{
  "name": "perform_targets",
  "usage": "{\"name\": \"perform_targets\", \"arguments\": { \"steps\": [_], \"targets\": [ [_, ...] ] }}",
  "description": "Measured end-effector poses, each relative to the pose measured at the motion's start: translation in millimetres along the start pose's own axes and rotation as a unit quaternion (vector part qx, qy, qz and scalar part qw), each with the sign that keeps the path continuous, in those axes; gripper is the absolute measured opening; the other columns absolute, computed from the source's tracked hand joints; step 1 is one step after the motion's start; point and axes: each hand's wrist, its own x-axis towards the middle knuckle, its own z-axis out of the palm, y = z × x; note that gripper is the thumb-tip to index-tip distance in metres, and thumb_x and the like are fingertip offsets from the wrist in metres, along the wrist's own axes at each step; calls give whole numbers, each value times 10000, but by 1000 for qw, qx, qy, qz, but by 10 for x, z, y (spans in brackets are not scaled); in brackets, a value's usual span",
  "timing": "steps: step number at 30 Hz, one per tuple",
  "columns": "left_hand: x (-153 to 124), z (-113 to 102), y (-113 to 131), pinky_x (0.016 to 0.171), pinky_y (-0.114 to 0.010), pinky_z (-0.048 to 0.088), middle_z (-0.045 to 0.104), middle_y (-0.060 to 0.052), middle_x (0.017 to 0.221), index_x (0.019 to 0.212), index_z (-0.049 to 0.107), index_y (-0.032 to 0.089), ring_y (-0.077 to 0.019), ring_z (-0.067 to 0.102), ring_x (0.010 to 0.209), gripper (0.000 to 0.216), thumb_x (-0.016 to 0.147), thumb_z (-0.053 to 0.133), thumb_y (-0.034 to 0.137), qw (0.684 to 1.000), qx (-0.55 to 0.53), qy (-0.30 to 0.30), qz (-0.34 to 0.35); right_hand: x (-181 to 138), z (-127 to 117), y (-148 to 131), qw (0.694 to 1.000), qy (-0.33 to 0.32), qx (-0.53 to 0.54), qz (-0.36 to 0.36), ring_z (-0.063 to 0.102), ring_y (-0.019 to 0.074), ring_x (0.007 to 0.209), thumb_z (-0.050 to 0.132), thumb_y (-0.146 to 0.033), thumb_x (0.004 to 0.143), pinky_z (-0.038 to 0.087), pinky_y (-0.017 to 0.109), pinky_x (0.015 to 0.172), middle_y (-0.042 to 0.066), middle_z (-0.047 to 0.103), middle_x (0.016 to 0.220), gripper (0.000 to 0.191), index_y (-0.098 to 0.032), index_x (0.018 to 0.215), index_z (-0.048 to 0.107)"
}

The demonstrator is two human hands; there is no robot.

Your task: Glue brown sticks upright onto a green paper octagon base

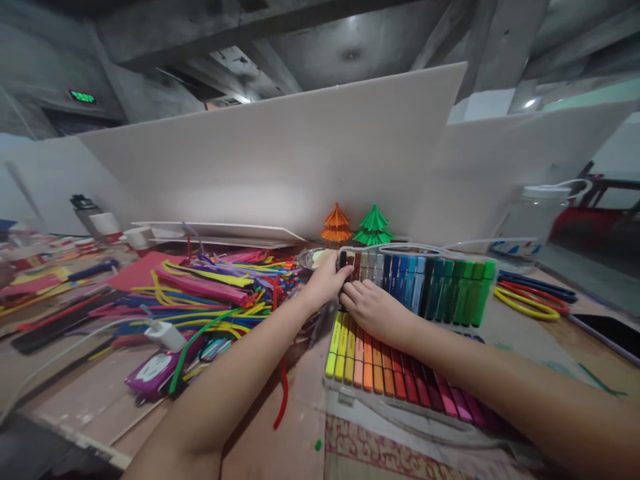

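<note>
An open marker case (440,251) lies in front of me, its far row (425,283) running grey through blue to green and its near row (385,370) yellow through orange, red and pink. My left hand (325,283) grips the left end of the far row, fingers curled over the case edge. My right hand (373,308) rests just beside it, fingertips pinched at the darkest markers on that left end. What the fingers hold is hidden.
A heap of coloured pipe cleaners and foam strips (210,293) covers the left. An orange paper tree (337,225) and a green one (373,227) stand by white boards. A plastic jar (535,220), coloured rings (530,297), a phone (607,333) and a charger (165,333) lie around.
</note>
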Motion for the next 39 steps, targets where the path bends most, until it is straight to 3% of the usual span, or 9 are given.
{"name": "perform_targets", "arguments": {
  "steps": [5, 11, 14, 18, 23, 25, 28, 32, 39],
  "targets": [
    [-3, -13, 27, 1074, -454, 427, 664, -129, 1197, 1191, 573, 161, -287, 607, 1165, 346, 853, 645, 172, 1000, -11, -14, 2, 5, 18, 6, 1000, -17, -9, -15, 604, 303, 1014, 485, -133, 950, 439, 411, 801, 195, 656, 1160, 296, -77, 1198, 635],
    [-53, -47, 4, 1058, -417, 471, 687, -114, 1207, 1292, 542, 148, -271, 637, 1158, 494, 823, 694, 173, 995, -61, -75, -5, -220, -130, 1, 993, 5, 116, 35, 598, 268, 995, 496, -94, 913, 471, 410, 874, 139, 647, 1128, 359, -129, 1254, 605],
    [-86, -50, -10, 1079, -454, 459, 682, -135, 1244, 1284, 558, 141, -301, 627, 1191, 484, 839, 713, 250, 993, -72, -90, -18, -422, -336, 178, 987, 62, 124, 86, 566, 281, 1079, 509, -115, 929, 442, 471, 995, 140, 640, 1151, 319, -142, 1229, 615],
    [-121, 0, 6, 1123, -502, 412, 648, -164, 1323, 1293, 567, 144, -331, 590, 1254, 451, 914, 647, 374, 993, -78, -76, -33, -661, -523, 640, 967, 106, 80, 218, 533, 327, 1190, 528, -226, 965, 423, 529, 1046, 193, 609, 1278, 336, -105, 1271, 596],
    [-151, -72, 14, 1167, -445, 381, 572, -131, 1454, 1414, 497, 172, -303, 518, 1357, 576, 879, 679, 281, 986, -89, -139, -38, -780, -486, 1141, 949, 51, 42, 308, 555, 357, 1240, 532, -373, 969, 408, 548, 1064, 217, 606, 1356, 499, -80, 1373, 543],
    [-163, -159, -23, 1121, -432, 439, 620, -116, 1402, 1423, 499, 172, -296, 577, 1292, 657, 807, 725, 196, 976, -84, -193, -49, -786, -454, 1238, 944, 4, 58, 324, 601, 361, 1200, 525, -425, 966, 414, 560, 1043, 194, 655, 1319, 503, -116, 1361, 567],
    [-198, -261, -91, 1045, -436, 505, 680, -110, 1309, 1404, 525, 147, -297, 658, 1157, 747, 700, 772, 107, 963, -62, -253, -70, -777, -442, 1284, 927, -80, 135, 340, 691, 336, 1019, 483, -462, 980, 491, 481, 912, 155, 750, 1135, 425, -150, 1200, 670],
    [-269, -252, -123, 1133, -463, 419, 618, -123, 1399, 1417, 513, 143, -338, 566, 1289, 799, 677, 813, 139, 966, -21, -247, -74, -771, -473, 1245, 906, -124, 163, 370, 707, 329, 943, 456, -470, 997, 499, 400, 773, 150, 757, 1057, 397, -150, 1070, 681],
    [-304, -159, -60, 1144, -427, 415, 574, -120, 1449, 1500, 417, 161, -310, 552, 1318, 841, 741, 779, 194, 974, 20, -224, -37, -800, -535, 1184, 916, -122, 123, 361, 711, 314, 941, 500, -427, 999, 471, 362, 752, 154, 754, 1060, 326, -152, 1103, 640]
  ]
}}
